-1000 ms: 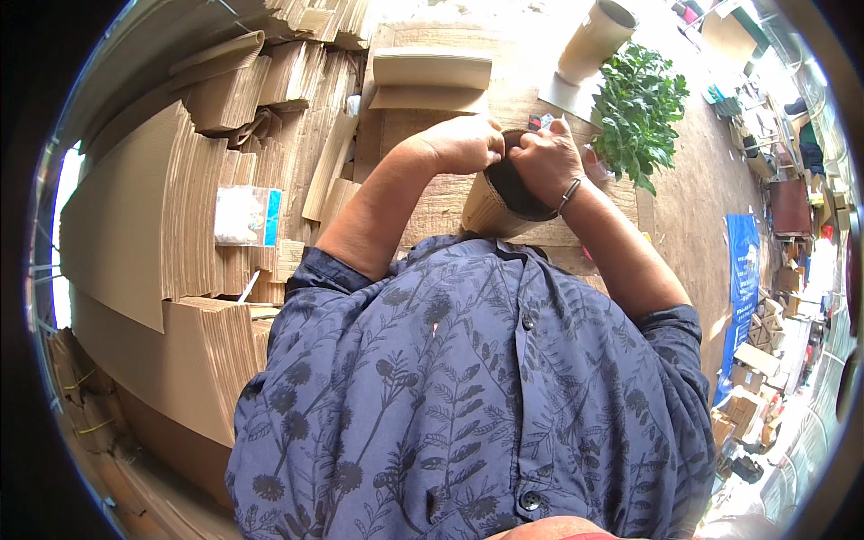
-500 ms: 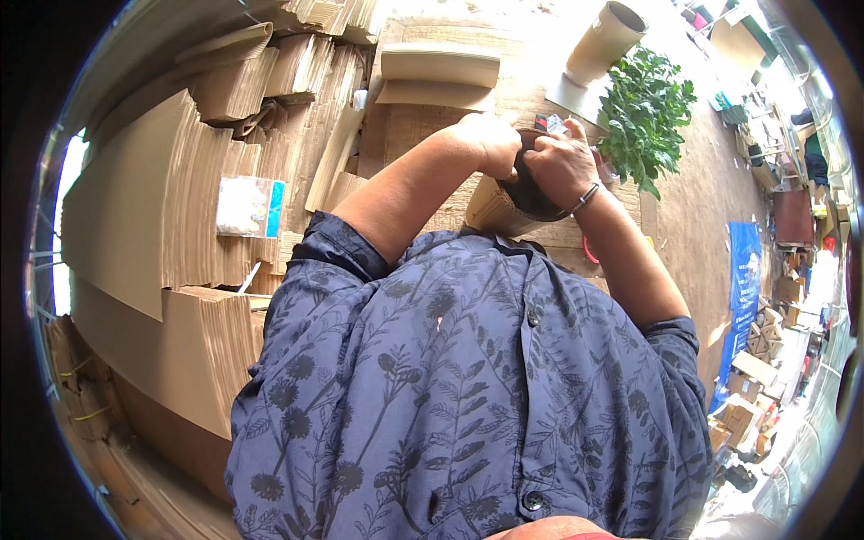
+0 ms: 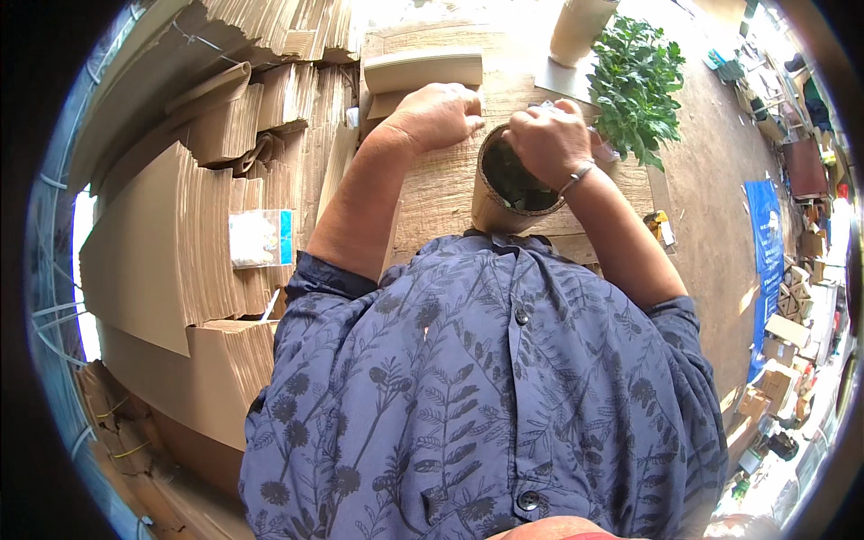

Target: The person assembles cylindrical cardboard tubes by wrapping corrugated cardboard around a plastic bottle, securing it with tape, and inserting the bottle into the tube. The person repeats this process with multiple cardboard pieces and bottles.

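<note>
A brown cardboard tube [image 3: 504, 214] stands close to my chest on the wooden table, tilted so that its open top shows. Its inside is dark, with something grey-green down in it that I cannot make out. My right hand [image 3: 551, 144], with a band at the wrist, is closed over the tube's far right rim. A small pale bit shows by its fingertips, too little to name. My left hand [image 3: 436, 117] is apart from the tube, to its upper left, with fingers loosely bent and nothing visible in them. Just beyond it lies a folded cardboard sheet [image 3: 423, 70].
Stacks of cardboard sheets [image 3: 135, 243] fill the left side, with a clear bag of white bits [image 3: 256, 238] on them. A leafy green plant [image 3: 637, 90] and another cardboard tube [image 3: 580, 31] stand far right. A yellow-black object [image 3: 661, 225] lies near my right forearm.
My left hand has left the tube's rim and moved left toward the folded cardboard. My right hand stays at the rim. The red and black object by its fingers no longer shows.
</note>
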Demonstrator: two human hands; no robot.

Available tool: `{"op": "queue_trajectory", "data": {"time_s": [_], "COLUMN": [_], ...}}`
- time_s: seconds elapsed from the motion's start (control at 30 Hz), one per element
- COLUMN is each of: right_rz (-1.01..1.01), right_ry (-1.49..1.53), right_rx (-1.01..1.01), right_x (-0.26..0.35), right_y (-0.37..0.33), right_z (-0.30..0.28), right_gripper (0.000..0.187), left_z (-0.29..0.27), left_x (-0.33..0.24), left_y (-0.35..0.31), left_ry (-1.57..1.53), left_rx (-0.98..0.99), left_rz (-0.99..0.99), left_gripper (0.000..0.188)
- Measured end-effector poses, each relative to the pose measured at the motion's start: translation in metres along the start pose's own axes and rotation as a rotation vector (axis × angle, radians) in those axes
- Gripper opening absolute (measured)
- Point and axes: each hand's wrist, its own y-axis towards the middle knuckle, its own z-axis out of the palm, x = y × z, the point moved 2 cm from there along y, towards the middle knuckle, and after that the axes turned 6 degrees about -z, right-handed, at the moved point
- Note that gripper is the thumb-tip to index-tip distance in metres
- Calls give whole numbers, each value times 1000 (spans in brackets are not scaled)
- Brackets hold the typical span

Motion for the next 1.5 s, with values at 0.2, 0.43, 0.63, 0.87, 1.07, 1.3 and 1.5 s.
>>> {"op": "queue_trajectory", "data": {"time_s": [0.2, 0.43, 0.63, 0.87, 1.07, 1.3, 1.5], "right_rz": [445, 676, 759, 727, 583, 590, 683], "right_ry": [309, 536, 657, 771, 802, 835, 929], "right_rx": [-175, -7, 92, 150, 24, -46, 69], "right_x": [-29, -18, -13, -18, -14, -12, -30], "right_y": [-48, -105, -148, -167, -134, -117, -172], "right_z": [-30, -26, -17, 10, 11, 20, 59], "right_gripper": [11, 30, 36, 30, 28, 26, 25], "left_z": [18, 52, 60, 64, 62, 43, 84], "left_x": [-13, -45, -27, 40, 19, -12, -41], "left_y": [20, 64, 55, -18, -33, -33, -20], "left_ry": [-28, 79, 287, -321, -395, -57, 160], "left_rx": [-26, 124, 30, -149, -147, -679, -30], "left_rz": [35, 386, 275, -14, -198, 112, 204], "left_gripper": [31, 27, 26, 33, 33, 21, 29]}}
